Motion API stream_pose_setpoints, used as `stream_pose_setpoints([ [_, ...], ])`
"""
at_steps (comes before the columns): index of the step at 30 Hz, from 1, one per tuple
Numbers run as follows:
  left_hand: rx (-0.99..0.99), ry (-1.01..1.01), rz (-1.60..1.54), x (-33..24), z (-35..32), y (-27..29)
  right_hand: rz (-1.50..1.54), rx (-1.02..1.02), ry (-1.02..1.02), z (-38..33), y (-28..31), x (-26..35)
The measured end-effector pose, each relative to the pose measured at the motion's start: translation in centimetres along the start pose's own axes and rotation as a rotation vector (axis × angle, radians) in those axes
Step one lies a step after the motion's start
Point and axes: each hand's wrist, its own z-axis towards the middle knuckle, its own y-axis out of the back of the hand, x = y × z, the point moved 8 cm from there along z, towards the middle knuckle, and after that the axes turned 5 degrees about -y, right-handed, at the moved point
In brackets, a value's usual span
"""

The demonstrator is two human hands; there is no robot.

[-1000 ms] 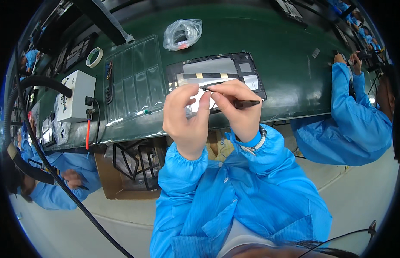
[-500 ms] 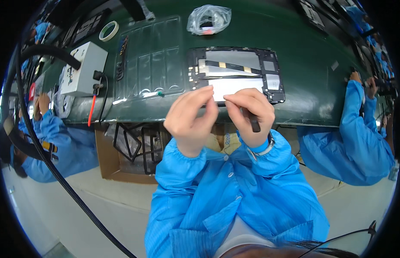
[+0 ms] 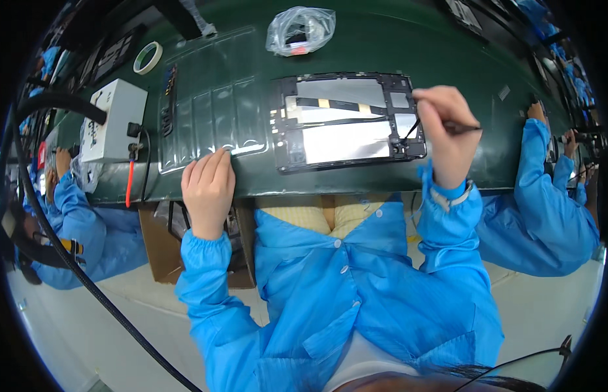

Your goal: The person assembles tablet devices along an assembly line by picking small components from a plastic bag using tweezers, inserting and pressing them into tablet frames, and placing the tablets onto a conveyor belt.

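Observation:
A tablet-like device (image 3: 346,144) lies on the green bench with its inside exposed: silver panels, a black frame and a dark ribbon cable (image 3: 343,104) with gold patches. My right hand (image 3: 451,124) is closed in a pinch at its right edge. From that grip sticks out a thin dark tweezers-like tool (image 3: 465,129), its slim end reaching down toward the device's lower right corner. My left hand (image 3: 209,189) rests at the bench's front edge, fingers stretched out side by side. Those fingertips are by the near edge of a clear plastic tray (image 3: 215,117).
A white box (image 3: 114,121) with a black hose and red-tipped lead stands at left. Behind are a tape roll (image 3: 147,57) and a clear plastic bag (image 3: 300,31). A cardboard box (image 3: 163,261) sits below the bench. People in blue sleeves (image 3: 536,170) work on both sides.
My hands were close together in front of the device and have parted. The left went left to the bench edge; the right moved right and up to the device's right side.

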Motion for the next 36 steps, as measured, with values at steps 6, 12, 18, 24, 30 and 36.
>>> stream_pose_setpoints([
  [6,-0.009,-0.035,-0.361,-3.3,7.8,1.1,-0.677,0.162,0.330,5.2,-1.9,-1.4],
  [12,0.052,-0.026,-0.687,-5.9,16.7,-8.4,-0.852,0.343,0.515,5.2,-9.3,-5.5],
  [18,0.074,0.107,-0.842,-5.1,16.4,-10.2,-1.031,0.402,0.602,3.4,-10.2,-6.0],
  [24,0.103,0.047,-0.868,-5.5,16.5,-11.1,-1.038,0.421,0.589,3.5,-10.9,-5.8],
  [30,0.120,-0.105,-0.835,-6.6,16.4,-10.9,-0.969,0.416,0.412,4.4,-10.5,-5.6],
  [36,0.133,-0.258,-0.542,-8.2,15.8,-10.4,-0.587,0.459,0.252,7.3,-5.3,-7.1],
])
